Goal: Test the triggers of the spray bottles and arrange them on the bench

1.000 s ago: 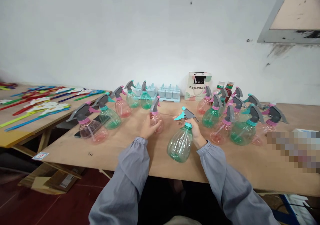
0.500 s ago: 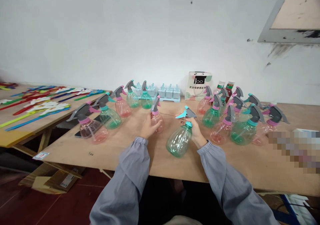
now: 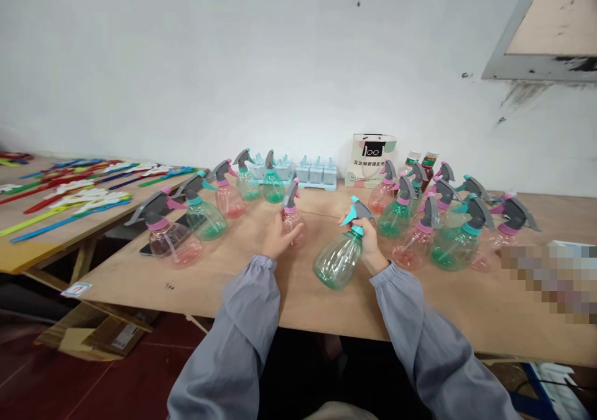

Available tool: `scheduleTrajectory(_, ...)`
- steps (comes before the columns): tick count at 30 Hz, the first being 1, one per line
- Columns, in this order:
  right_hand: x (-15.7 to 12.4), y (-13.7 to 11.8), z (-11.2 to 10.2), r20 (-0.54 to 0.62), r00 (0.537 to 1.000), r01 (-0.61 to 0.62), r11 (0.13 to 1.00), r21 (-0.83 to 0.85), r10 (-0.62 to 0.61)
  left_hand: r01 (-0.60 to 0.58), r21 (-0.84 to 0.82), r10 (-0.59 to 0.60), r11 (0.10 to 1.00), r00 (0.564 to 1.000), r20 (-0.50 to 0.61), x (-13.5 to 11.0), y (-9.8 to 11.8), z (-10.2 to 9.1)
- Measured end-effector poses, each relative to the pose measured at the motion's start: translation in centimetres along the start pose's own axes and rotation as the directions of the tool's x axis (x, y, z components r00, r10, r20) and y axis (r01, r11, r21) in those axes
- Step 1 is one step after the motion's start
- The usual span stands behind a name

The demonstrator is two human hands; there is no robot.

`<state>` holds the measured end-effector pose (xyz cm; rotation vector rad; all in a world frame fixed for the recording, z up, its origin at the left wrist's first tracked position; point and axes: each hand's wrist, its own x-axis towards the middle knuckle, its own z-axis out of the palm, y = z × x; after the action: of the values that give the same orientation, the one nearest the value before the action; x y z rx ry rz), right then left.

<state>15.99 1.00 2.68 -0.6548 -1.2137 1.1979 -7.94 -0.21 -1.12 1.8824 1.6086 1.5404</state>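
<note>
Near the middle of the table, my left hand (image 3: 280, 236) is wrapped round the body of a pink spray bottle (image 3: 295, 221) with a grey and pink trigger head. That bottle stands upright. My right hand (image 3: 370, 241) grips a clear green spray bottle (image 3: 336, 261) by its neck, just under the grey and turquoise trigger head. The green bottle is tilted, with its base toward the lower left. Part of its neck is hidden by my fingers, and I cannot tell whether its base touches the table.
Several pink and green spray bottles stand on the left (image 3: 175, 246) and right (image 3: 454, 246) of the wooden table (image 3: 298, 311). Behind are pale blue ice-pop moulds (image 3: 317, 174), a paper bag (image 3: 370, 158) and red-brown bottles (image 3: 428, 165). Colourful plastic sticks (image 3: 69, 211) lie on the left table.
My right hand has shifted slightly to the right with the green spray bottle, whose trigger head sits closer to my fingers. My left hand and the pink bottle have stayed in place.
</note>
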Motion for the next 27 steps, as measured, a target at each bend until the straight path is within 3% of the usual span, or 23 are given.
scheduleTrajectory(6, 0.4, -0.6, -1.1, -0.153, 0.971, 0.147, 0.965, -0.216, -0.182, 0.000, 0.006, 0.000, 1.000, 1.000, 0.009, 0.1, -0.2, 0.1)
scheduleTrajectory(11, 0.4, -0.3, -1.2, -0.074, 0.929, 0.296, 0.849, -0.437, -0.362, 0.009, 0.010, -0.009, 1.000, 1.000, -0.003, 0.2, -0.5, 0.3)
scheduleTrajectory(15, 1.4, 2.0, -1.7, -0.127, 0.900, 0.261, 0.748, -0.610, -0.417, 0.023, -0.001, -0.023, 1.000, 1.000, 0.006, 0.2, -0.4, 0.2)
scheduleTrajectory(18, 2.0, 4.4, -2.8, -0.188, 0.828, 0.273, 0.672, -0.689, -0.529, 0.019, -0.008, -0.019, 1.000, 1.000, 0.014, 0.1, -0.2, 0.1)
scheduleTrajectory(20, 2.1, 5.8, -3.7, -0.180, 0.799, 0.237, 0.576, -0.782, -0.573, 0.016, -0.018, -0.016, 1.000, 1.000, 0.009, 0.1, -0.2, 0.1)
scheduleTrajectory(23, 2.3, 7.3, -4.6, -0.142, 0.814, 0.142, 0.431, -0.891, -0.563, 0.037, -0.033, -0.037, 0.999, 0.999, 0.004, 0.1, -0.4, 0.2)
scheduleTrajectory(27, 4.1, 8.1, -5.2, -0.202, 0.845, 0.000, 0.379, -0.926, -0.495, 0.016, -0.051, -0.015, 0.999, 1.000, 0.016, 0.2, -0.6, 0.3)
